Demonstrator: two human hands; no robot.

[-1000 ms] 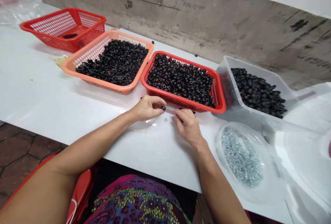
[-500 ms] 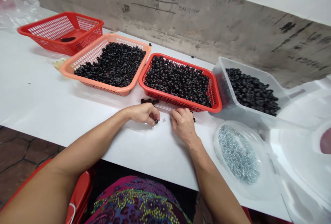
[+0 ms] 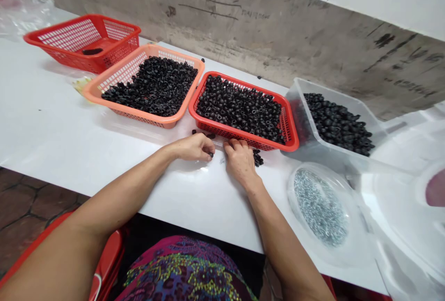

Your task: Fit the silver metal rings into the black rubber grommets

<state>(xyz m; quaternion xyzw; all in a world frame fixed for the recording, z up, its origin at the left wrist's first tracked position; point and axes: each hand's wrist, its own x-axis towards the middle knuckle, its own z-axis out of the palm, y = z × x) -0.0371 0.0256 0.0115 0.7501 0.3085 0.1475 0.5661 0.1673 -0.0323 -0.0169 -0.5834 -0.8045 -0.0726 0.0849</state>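
The one camera sits on the person's head. It looks forward and down at the long white desk point(image 3: 52, 115). It is close above the left hand point(image 3: 193, 147) and the right hand point(image 3: 240, 162), and it faces the rough grey concrete wall point(image 3: 278, 22) behind the desk.

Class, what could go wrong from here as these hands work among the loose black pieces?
The loose black pieces beside the right hand could be swept into the red basket or scattered. The clear dish of small metal rings sits close, so a bump might spill it.
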